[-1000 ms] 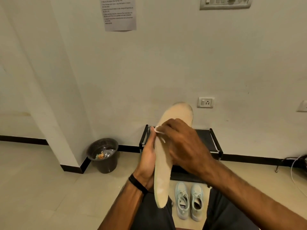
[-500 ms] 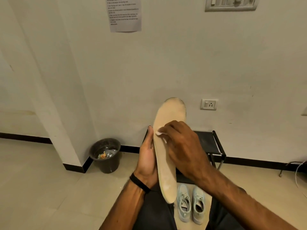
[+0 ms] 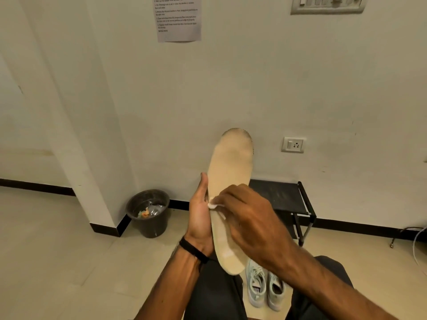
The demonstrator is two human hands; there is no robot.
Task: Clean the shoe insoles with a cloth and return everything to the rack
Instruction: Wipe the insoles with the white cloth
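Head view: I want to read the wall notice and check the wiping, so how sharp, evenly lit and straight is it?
Head view: notice text too soft to read; right hand slightly motion-blurred on the insole; wide-angle bending tilts the wall edges; light dim, even, no glare; only faint shadows by the bin.

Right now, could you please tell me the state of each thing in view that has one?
Beige foam insole: upright, held by left hand.
Small white cloth: pressed on it by right hand.
Pale mint sneakers: on the floor.
Black shoe rack: top shelf bare.
Dark round bin: holds rubbish.
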